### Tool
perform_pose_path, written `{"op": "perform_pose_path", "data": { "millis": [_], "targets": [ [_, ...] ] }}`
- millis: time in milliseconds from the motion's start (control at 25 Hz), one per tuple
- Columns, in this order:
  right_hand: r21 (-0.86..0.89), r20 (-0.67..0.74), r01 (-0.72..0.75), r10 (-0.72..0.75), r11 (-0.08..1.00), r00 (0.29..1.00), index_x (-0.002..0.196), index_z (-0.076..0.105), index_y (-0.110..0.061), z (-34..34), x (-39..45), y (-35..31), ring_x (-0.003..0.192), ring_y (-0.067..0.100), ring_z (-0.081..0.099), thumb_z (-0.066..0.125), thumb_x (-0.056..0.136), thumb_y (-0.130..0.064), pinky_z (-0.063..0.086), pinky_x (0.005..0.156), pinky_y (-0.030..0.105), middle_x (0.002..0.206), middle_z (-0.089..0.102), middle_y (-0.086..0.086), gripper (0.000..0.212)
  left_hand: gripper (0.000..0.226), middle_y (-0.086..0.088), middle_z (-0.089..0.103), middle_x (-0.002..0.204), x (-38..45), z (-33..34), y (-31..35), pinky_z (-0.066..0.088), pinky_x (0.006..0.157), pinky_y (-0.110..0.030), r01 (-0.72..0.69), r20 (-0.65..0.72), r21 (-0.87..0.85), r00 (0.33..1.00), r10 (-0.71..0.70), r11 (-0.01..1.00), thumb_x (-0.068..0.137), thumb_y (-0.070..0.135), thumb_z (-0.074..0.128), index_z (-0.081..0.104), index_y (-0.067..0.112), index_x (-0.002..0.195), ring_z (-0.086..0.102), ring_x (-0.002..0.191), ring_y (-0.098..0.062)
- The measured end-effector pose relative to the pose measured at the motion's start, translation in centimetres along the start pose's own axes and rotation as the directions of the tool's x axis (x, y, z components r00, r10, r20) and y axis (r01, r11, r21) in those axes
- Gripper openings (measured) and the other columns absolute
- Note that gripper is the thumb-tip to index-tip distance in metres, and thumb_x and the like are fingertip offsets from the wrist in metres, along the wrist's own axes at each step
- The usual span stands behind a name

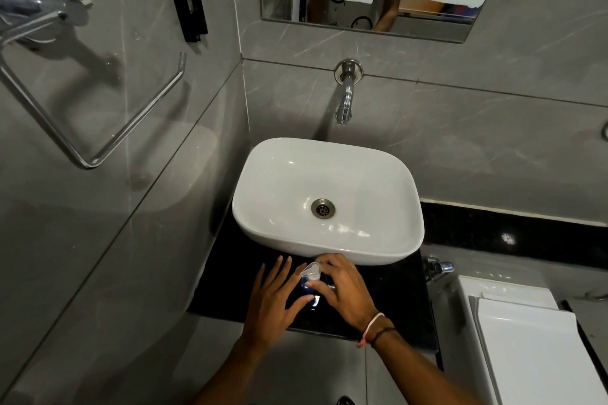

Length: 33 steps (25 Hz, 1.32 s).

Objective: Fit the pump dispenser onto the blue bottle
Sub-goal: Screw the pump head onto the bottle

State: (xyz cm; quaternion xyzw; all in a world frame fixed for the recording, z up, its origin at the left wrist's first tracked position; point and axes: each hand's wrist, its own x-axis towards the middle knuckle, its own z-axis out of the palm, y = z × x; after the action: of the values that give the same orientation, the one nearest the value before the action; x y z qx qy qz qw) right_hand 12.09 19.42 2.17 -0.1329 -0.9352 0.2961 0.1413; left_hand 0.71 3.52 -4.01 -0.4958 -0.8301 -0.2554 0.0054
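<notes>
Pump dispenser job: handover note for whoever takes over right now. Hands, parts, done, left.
Right hand: fingers closed on the pump dispenser, at the top of the blue bottle.
Left hand: fingers spread open, thumb against the bottle's side, steadying rather than gripping.
Parts: bottle stands on the black counter, just in front of the white sink.
Done: pump is sitting at the bottle's neck.
Left: cannot tell whether the collar is fully tight, since the right hand covers it. Probably finish the twist, then check the fit and let go.
</notes>
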Motion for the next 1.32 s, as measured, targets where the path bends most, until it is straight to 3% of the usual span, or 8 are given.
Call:
{"op": "perform_pose_path", "data": {
  "millis": [240, 440, 640, 840, 960, 1040, 1200, 1320],
  "targets": [
    [0.021, 0.048, 0.072, -0.073, 0.997, 0.996, 0.128, 0.066, -0.014, -0.3, -0.5, 0.3, 0.124, 0.015, 0.052, 0.065, 0.1, -0.027, 0.044, 0.108, 0.031, 0.133, 0.059, 0.002, 0.031, 0.058, -0.009, 0.058, 0.141, -0.1, 0.2, -0.3, 0.038, 0.108, -0.057, -0.009, -0.006, 0.019, 1.0, 0.009, 1.0, 0.091, 0.06, 0.05, 0.055, 0.023, 0.136, 0.045, 0.136, -0.028],
    [-0.114, -0.017, 0.095, -0.097, 0.989, 0.995, 0.121, 0.069, -0.01, 0.2, -0.7, -0.2, 0.11, 0.023, 0.06, 0.066, 0.099, -0.026, 0.053, 0.096, 0.042, 0.12, 0.068, 0.006, 0.027, 0.056, -0.006, 0.06, 0.138, -0.2, 0.5, -0.3, 0.039, 0.107, -0.058, -0.003, 0.004, 0.032, 1.0, 0.003, 0.999, 0.09, 0.058, 0.053, 0.057, 0.022, 0.134, 0.046, 0.136, -0.027],
    [-0.008, 0.02, 0.116, -0.116, 0.993, 0.993, 0.125, 0.067, -0.014, -0.2, -0.6, 0.0, 0.116, 0.017, 0.055, 0.063, 0.101, -0.027, 0.047, 0.102, 0.031, 0.125, 0.064, 0.003, 0.028, 0.056, -0.005, 0.061, 0.137, -0.1, 0.3, -0.4, 0.04, 0.107, -0.058, -0.023, 0.033, 0.061, 0.999, 0.021, 0.998, 0.09, 0.06, 0.051, 0.06, 0.023, 0.131, 0.048, 0.135, -0.026],
    [-0.144, -0.042, 0.101, -0.108, 0.984, 0.993, 0.123, 0.068, -0.011, 0.3, -1.0, -0.3, 0.111, 0.023, 0.06, 0.066, 0.099, -0.032, 0.054, 0.096, 0.045, 0.121, 0.068, 0.006, 0.032, 0.056, -0.005, 0.062, 0.136, 0.0, 0.2, -0.4, 0.038, 0.108, -0.058, -0.018, 0.043, 0.072, 0.999, 0.015, 0.997, 0.091, 0.061, 0.047, 0.061, 0.023, 0.129, 0.048, 0.135, -0.026],
    [-0.236, -0.049, 0.096, -0.111, 0.967, 0.993, 0.147, 0.05, -0.012, 0.3, -2.1, -0.1, 0.135, 0.023, 0.051, 0.055, 0.1, -0.048, 0.043, 0.115, 0.043, 0.147, 0.056, 0.008, 0.058, 0.057, -0.006, 0.061, 0.137, -0.1, 0.2, -0.5, 0.038, 0.108, -0.059, -0.032, 0.032, 0.074, 0.999, 0.03, 0.997, 0.093, 0.062, 0.043, 0.057, 0.025, 0.134, 0.047, 0.136, -0.027],
    [-0.3, -0.047, 0.141, -0.162, 0.944, 0.986, 0.152, 0.042, -0.012, 0.1, -2.4, 0.1, 0.144, 0.027, 0.044, 0.049, 0.102, -0.047, 0.038, 0.119, 0.045, 0.155, 0.047, 0.012, 0.061, 0.057, -0.006, 0.06, 0.138, -0.1, 0.1, -0.5, 0.038, 0.108, -0.059, -0.033, 0.026, 0.072, 0.999, 0.031, 0.997, 0.092, 0.062, 0.046, 0.055, 0.026, 0.135, 0.047, 0.136, -0.027],
    [-0.454, 0.052, 0.248, -0.252, 0.856, 0.966, 0.143, 0.055, -0.016, -1.2, -0.6, 0.4, 0.147, 0.034, 0.038, 0.059, 0.101, -0.037, 0.032, 0.121, 0.054, 0.157, 0.044, 0.017, 0.047, 0.059, -0.008, 0.059, 0.139, 0.1, -0.1, -0.6, 0.039, 0.106, -0.061, -0.062, 0.016, 0.081, 0.998, 0.061, 0.995, 0.088, 0.061, 0.05, 0.056, 0.025, 0.135, 0.047, 0.135, -0.029],
    [-0.426, 0.169, 0.307, -0.258, 0.851, 0.951, 0.137, 0.06, -0.018, -2.1, 0.8, 0.8, 0.153, 0.032, 0.025, 0.059, 0.101, -0.041, 0.016, 0.125, 0.051, 0.163, 0.035, 0.014, 0.043, 0.058, -0.009, 0.06, 0.138, 0.0, 0.0, -0.7, 0.04, 0.105, -0.061, -0.06, 0.004, 0.083, 0.998, 0.06, 0.995, 0.088, 0.06, 0.051, 0.061, 0.021, 0.131, 0.048, 0.134, -0.029]
  ]
}}
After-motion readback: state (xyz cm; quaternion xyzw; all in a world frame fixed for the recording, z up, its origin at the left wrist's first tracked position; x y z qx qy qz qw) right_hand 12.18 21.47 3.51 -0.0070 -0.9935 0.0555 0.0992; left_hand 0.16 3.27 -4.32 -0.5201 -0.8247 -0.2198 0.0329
